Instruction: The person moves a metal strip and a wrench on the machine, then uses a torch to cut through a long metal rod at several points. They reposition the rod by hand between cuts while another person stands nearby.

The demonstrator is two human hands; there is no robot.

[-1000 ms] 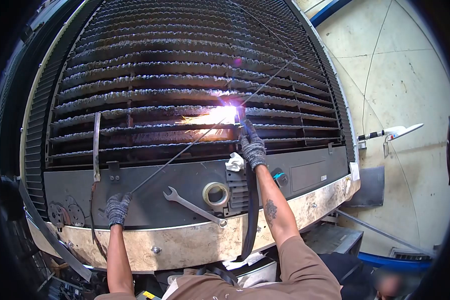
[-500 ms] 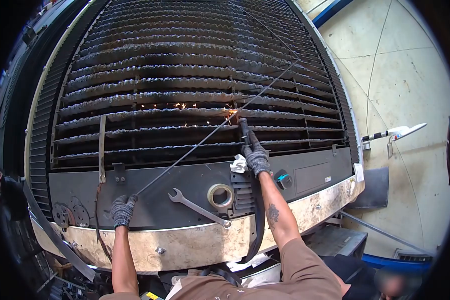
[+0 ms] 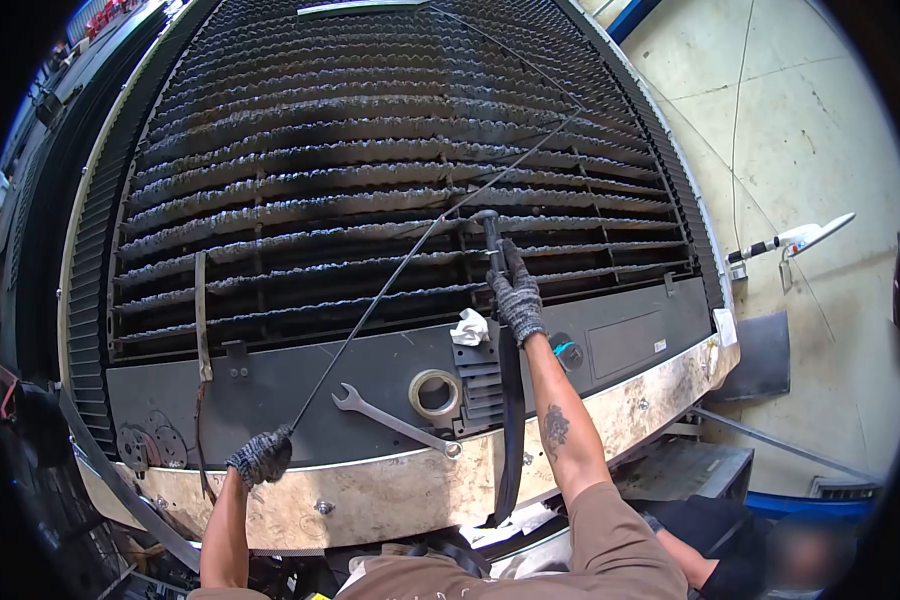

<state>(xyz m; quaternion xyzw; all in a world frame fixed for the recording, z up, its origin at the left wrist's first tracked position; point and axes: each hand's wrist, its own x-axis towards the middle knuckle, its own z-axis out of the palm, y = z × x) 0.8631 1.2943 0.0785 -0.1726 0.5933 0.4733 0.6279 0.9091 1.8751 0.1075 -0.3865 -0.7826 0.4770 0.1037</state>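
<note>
My left hand (image 3: 261, 457), in a grey knit glove, is closed around the near end of a long thin metal rod (image 3: 370, 310). The rod runs up and right across a slatted metal grate (image 3: 360, 197) with rough, crusted slat edges. It bends back sharply near the right side. My right hand (image 3: 518, 300), gloved too, grips a slim dark grinder (image 3: 491, 232) with a short angled head. That head is close to the rod over the grate's front slats. Below my right hand hangs a dark hose or strap (image 3: 510, 430).
On the dark front panel (image 3: 370, 360) lie an open-end wrench (image 3: 395, 422), a tape roll (image 3: 435, 394), a crumpled white wad (image 3: 469, 328) and a teal-and-black round object (image 3: 567, 352). A flat strip (image 3: 202, 315) stands at left. Another person (image 3: 715, 540) is at lower right.
The sparks at the rod are gone. My left hand has shifted slightly right and down with the rod, which lies steeper. The grinder's head has moved a little up and away from the rod.
</note>
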